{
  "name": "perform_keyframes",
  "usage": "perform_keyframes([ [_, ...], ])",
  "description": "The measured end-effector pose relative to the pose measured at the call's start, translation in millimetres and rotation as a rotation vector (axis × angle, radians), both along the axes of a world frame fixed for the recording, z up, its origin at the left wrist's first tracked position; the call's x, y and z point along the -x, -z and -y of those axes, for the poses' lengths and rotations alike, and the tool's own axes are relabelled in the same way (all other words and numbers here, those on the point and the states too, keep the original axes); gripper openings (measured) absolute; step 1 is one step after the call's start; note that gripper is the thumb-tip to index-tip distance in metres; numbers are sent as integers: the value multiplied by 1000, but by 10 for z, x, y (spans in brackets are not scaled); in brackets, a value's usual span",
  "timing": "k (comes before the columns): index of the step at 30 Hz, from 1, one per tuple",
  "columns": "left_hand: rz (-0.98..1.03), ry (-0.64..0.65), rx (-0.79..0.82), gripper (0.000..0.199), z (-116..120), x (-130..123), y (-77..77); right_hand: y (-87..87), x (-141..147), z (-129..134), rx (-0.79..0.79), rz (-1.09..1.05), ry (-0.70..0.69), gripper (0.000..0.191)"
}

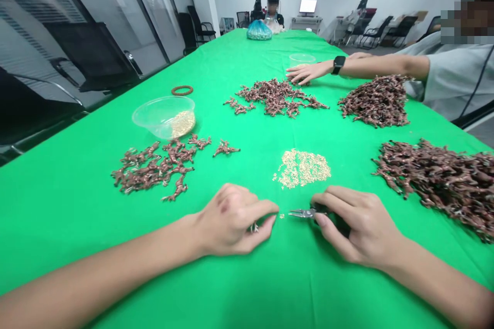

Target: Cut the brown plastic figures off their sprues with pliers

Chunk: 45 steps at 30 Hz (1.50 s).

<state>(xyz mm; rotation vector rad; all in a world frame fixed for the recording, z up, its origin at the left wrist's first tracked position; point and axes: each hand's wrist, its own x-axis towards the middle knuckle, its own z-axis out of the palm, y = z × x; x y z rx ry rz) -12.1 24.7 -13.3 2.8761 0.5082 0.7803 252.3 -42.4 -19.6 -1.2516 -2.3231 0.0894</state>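
Observation:
My right hand (357, 226) is closed on a pair of small pliers (306, 213). Their slim jaws point left and look slightly apart. Just left of the jaw tips lies a tiny gold ring-like piece (281, 216) on the green cloth. My left hand (247, 218) is pinched, its fingertips close to that piece. Pale thin prongs of a small animal figurine (253, 227) show between its fingers; the rest of the figurine is hidden. Beyond my hands a flat heap of gold pieces (304, 168) is spread out.
Brown animal figurines (154, 167) lie at left, beside a clear bowl (154, 113) with gold pieces. More piles stand at the middle (270, 95), back right (378, 103) and right (436, 180). A brown ring (182, 90) lies behind the bowl. A co-worker's hand (311, 72) reaches in from the right.

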Motion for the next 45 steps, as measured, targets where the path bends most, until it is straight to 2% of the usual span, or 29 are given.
perform_keyframes([
  [8, -10, 83, -21, 25, 9, 24, 36, -28, 81, 33, -113, 190, 16, 23],
  [17, 52, 114, -44, 25, -14, 10, 66, -31, 106, 43, -171, 169, 16, 20],
  [21, 46, 90, -54, 25, -12, 12, 69, -40, 118, 45, -210, 161, 3, 18],
  [26, 51, 55, -69, 24, -8, 13, 79, -18, 104, 44, -156, 130, 5, 16],
  [33, 86, 73, -71, 19, 3, 9, 68, 9, 101, 47, -90, 69, 38, 17],
  [45, 91, 83, -88, 15, 22, 3, 67, -71, 189, 47, -103, 168, 102, 21],
])
